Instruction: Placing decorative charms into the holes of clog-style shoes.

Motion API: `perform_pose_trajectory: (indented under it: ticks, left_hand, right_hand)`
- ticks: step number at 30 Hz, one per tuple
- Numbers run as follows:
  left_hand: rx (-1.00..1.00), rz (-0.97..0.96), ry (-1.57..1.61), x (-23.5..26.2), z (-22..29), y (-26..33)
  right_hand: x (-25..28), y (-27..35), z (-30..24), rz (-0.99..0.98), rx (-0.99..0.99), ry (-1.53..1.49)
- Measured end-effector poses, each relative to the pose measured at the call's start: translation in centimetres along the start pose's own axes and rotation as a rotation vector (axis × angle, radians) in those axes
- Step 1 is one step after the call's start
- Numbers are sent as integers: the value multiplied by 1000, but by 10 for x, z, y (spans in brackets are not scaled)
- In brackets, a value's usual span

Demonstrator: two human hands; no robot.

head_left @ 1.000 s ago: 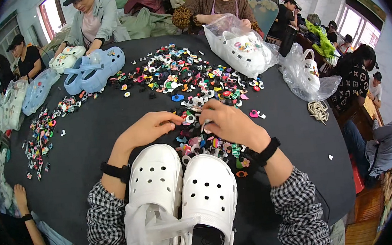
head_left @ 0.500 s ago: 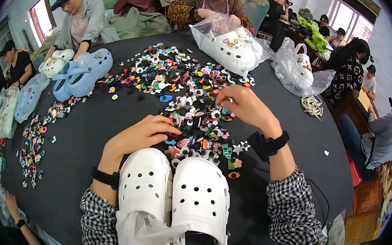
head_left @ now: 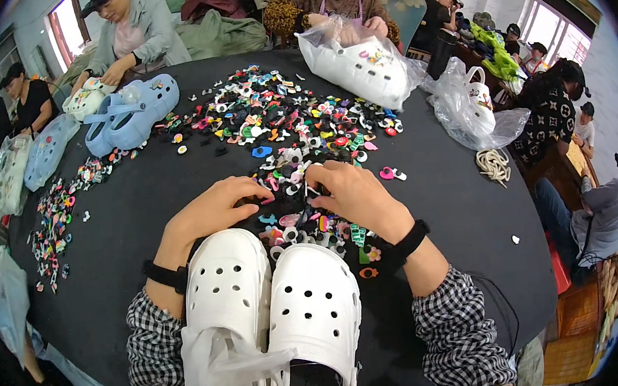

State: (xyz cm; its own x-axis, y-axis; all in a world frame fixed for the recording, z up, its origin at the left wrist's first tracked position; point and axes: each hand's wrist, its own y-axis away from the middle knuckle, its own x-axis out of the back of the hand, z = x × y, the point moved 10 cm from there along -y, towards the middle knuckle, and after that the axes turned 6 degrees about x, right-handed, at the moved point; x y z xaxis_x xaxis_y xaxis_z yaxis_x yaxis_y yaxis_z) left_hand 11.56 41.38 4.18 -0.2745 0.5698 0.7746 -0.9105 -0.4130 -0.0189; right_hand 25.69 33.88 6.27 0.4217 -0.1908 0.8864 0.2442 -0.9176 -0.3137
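Note:
A pair of white clogs (head_left: 313, 295) with holes in the uppers rests in front of me, toes pointing away. Crumpled clear plastic (head_left: 225, 369) lies over the left clog's opening. Beyond the toes spreads a heap of small colourful shoe charms (head_left: 289, 220). My left hand (head_left: 218, 203) reaches over the left clog's toe, fingers bent and thumb apart, fingertips at the heap beside a pinkish charm. Facing it, my right hand (head_left: 353, 195) curls its fingers and thumb at the heap. Something small and pale shows between them, too small to make out.
Blue clogs (head_left: 126, 113) stand far left, bagged white clogs (head_left: 364, 70) far right. A white clog in plastic (head_left: 479, 101) and a cord bundle (head_left: 494, 168) lie at the right. More charms (head_left: 52, 237) are strewn left. Other people sit around the black table (head_left: 467, 231).
My right hand has moved left and slightly down into the heap, close to my left hand. My left hand has shifted slightly up and left. Across the table, the bagged clogs have tilted.

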Motion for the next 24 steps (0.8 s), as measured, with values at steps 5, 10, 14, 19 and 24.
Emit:
perform_pose_trajectory:
  ticks: [5, 10, 14, 19, 24]
  left_hand:
    - [163, 72, 128, 6, -25, 3]
    - [297, 167, 77, 19, -37, 5]
    - [85, 282, 120, 30, -11, -2]
    - [-178, 63, -168, 13, 4, -14]
    - [-101, -14, -164, 1, 8, -31]
  right_hand:
    - [2, -3, 4, 87, -39, 78]
    - [5, -2, 20, 117, -108, -13]
    - [5, -3, 34, 72, -208, -148]
    - [6, -1, 46, 73, -270, -414]
    - [-6, 4, 59, -21, -338, -502]
